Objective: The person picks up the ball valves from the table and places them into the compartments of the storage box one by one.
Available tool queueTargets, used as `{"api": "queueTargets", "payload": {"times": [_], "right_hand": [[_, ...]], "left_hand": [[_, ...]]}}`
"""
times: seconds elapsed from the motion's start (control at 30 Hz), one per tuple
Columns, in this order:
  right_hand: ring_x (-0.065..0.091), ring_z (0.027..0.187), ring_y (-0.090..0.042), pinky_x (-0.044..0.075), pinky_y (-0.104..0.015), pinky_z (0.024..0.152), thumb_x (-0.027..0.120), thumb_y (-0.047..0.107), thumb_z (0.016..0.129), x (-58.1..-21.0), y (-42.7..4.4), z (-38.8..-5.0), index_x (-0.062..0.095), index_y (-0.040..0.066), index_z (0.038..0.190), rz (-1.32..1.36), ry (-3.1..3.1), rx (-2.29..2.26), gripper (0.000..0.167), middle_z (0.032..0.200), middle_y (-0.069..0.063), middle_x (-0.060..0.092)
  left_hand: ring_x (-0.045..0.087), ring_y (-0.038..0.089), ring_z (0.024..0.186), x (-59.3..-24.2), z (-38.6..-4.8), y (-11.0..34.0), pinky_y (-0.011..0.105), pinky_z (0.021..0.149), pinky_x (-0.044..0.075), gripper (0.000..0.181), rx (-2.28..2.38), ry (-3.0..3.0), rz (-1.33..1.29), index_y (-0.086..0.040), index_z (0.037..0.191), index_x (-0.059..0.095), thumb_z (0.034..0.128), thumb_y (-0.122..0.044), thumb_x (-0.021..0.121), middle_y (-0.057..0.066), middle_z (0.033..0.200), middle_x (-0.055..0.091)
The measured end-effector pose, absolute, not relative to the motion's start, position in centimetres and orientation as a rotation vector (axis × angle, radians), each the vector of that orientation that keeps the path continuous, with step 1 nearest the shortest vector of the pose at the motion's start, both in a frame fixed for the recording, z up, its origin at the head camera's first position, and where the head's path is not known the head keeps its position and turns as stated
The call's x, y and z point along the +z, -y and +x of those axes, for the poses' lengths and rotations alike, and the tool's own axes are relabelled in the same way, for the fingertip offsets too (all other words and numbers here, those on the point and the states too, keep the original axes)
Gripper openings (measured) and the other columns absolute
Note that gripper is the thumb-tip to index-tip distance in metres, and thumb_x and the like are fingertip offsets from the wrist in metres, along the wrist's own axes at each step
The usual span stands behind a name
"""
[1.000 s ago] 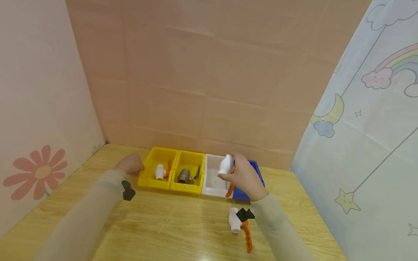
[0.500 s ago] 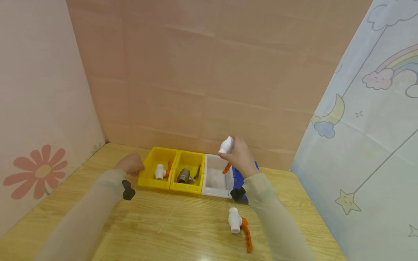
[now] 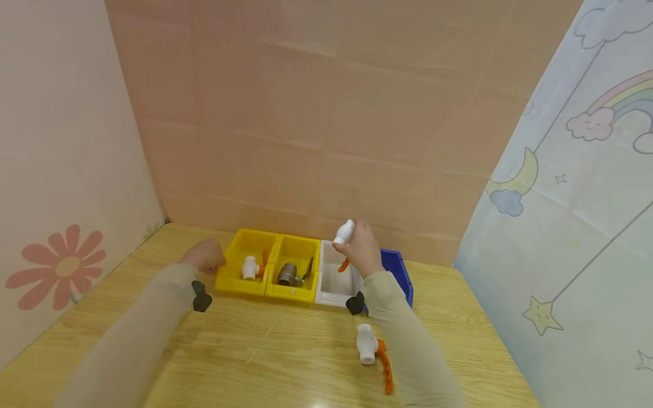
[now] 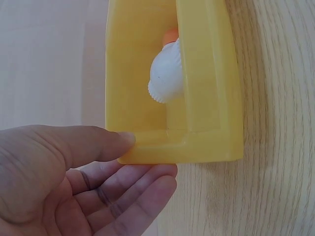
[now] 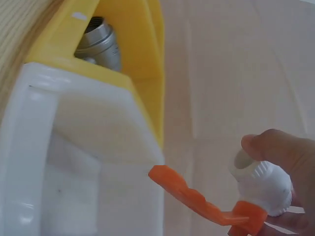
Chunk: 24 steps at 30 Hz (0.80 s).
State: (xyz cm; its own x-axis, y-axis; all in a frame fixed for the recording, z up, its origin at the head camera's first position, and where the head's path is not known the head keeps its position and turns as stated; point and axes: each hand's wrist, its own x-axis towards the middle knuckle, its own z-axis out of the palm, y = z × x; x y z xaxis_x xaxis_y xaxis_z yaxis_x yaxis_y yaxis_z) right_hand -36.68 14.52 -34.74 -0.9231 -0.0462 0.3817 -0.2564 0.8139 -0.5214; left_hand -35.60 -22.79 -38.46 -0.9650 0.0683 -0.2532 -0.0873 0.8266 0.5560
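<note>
Valve [image 3: 344,232] in the right hand [image 3: 363,249] — thumb and fingers curled snugly round it, orange handle [image 3: 344,265] slanting down across the white bin [image 3: 334,286] — just below right of centre in the head view. Left hand [image 3: 205,256], lower left, pinches the yellow bin [image 4: 211,145] by its rim; another valve [image 3: 366,344] lies lower right, on the table [image 3: 301,362].

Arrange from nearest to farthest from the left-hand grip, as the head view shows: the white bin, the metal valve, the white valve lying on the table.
From the left-hand grip:
1. Metal valve, in the right yellow bin.
2. White bin, right of that yellow bin.
3. White valve, on the table, toward the front right.
</note>
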Motion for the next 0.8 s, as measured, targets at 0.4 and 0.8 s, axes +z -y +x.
{"api": "queueTargets", "payload": {"times": [0.4,0.8], "right_hand": [[0.058,0.104,-0.032,0.051,-0.047,0.091,0.084,0.027,0.074,-37.7,-13.9,-37.7,0.043,0.004,0.132,0.169,2.841,0.684,0.074,0.122,-0.017,0.053],[0.061,0.103,-0.033,0.053,-0.046,0.086,0.086,0.028,0.071,-40.1,-14.3,-38.9,0.041,0.002,0.135,0.275,2.959,0.502,0.082,0.13,-0.018,0.052]], "left_hand": [[0.06,0.017,0.062,-38.3,-35.7,22.6,0.027,0.061,0.056,0.017,0.849,-2.746,-0.023,0.008,0.094,0.064,0.088,-0.006,0.055,0.01,0.075,0.062],[0.061,0.019,0.065,-37.9,-35.1,22.3,0.03,0.064,0.057,0.015,0.834,-2.756,-0.019,0.007,0.092,0.064,0.0876,-0.005,0.056,0.012,0.078,0.063]]}}
